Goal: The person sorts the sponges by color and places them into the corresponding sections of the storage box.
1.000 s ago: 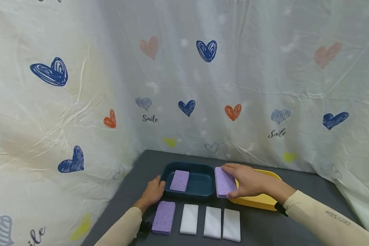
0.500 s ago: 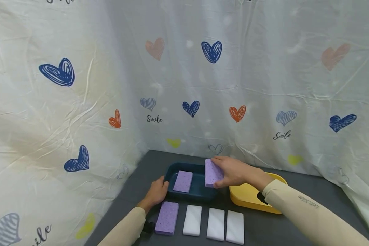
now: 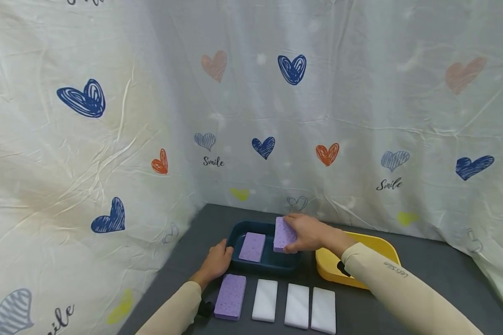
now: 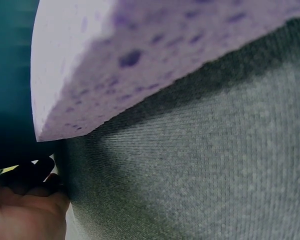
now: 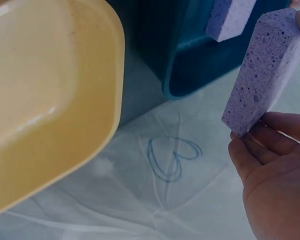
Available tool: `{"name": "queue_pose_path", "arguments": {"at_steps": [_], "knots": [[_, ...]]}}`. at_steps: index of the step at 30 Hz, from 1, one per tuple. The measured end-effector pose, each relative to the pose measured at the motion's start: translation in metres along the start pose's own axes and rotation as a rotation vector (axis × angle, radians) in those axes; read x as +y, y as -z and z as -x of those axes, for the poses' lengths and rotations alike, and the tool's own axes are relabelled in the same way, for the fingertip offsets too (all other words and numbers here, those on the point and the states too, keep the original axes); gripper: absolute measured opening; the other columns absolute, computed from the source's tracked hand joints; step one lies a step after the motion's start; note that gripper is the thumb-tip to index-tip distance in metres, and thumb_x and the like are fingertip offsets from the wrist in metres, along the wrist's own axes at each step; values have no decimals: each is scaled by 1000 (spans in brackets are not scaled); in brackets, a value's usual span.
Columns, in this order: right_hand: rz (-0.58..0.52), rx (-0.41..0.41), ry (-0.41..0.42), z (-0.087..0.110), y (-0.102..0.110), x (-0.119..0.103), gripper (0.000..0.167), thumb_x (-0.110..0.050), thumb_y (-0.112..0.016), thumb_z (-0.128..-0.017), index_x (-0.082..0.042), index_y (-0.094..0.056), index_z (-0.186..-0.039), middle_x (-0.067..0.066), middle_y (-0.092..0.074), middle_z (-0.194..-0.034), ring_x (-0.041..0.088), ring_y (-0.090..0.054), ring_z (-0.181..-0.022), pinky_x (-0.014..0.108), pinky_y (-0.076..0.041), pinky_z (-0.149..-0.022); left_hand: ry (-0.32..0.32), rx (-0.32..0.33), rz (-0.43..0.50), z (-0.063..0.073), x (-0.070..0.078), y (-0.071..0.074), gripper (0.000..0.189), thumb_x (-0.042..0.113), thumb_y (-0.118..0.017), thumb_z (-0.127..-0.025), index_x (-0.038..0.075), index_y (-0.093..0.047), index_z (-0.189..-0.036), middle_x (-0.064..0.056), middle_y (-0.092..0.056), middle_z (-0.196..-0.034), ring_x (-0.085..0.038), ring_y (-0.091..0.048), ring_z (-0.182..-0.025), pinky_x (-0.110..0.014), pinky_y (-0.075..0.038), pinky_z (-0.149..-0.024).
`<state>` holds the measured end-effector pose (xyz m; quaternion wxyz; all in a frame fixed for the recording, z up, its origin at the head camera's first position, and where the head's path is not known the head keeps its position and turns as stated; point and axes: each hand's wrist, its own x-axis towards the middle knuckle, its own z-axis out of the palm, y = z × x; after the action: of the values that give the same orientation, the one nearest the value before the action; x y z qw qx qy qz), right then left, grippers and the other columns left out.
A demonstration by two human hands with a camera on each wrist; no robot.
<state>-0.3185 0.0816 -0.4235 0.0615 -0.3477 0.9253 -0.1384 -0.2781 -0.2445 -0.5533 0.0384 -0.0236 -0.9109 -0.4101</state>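
Your right hand (image 3: pixel 310 232), pinching a purple sponge (image 3: pixel 282 237), has crossed the right edge of the blue tray (image 3: pixel 261 267), so it's now above that half; your left hand (image 3: pixel 217 260) touches the left edge, grip unclear.

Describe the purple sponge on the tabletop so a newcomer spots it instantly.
On the dark grey table, find the dark blue tray. Nearer the head camera lies a row of four blocks, the purple sponge at its left end. Its row-mates are three white blocks, so its colour singles it out.
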Motion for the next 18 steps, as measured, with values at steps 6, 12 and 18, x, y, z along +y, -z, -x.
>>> {"name": "queue_pose_path", "arguments": {"at_steps": [6, 12, 18], "knots": [[-14, -11, -12, -9, -13, 0, 96, -45, -88, -87, -1, -47, -162, 18, -55, -162, 36, -57, -138, 55, -47, -123, -8, 3, -9, 1, 1, 1, 30, 15, -44, -110, -3, -61, -125, -10, -63, -96, -25, -60, -88, -49, -53, -81], [-11, -41, -38, -16, -30, -1, 93, -46, -89, -88, -3, -49, -161, 16, -55, -162, 34, -56, -139, 54, -46, -124, 23, 2, -13, -2, 0, -1, 30, 14, -47, -111, -3, -62, -131, -10, -65, -99, -25, -61, -89, -47, -54, -84], [-2, -55, -46, -18, -45, 0, 91, -47, -88, -89, -2, -51, -160, 18, -53, -164, 36, -56, -142, 54, -45, -125, 38, 4, -34, -1, 1, -1, 33, 16, -47, -112, -3, -62, -135, -12, -70, -107, -25, -63, -93, -50, -56, -89]]}}
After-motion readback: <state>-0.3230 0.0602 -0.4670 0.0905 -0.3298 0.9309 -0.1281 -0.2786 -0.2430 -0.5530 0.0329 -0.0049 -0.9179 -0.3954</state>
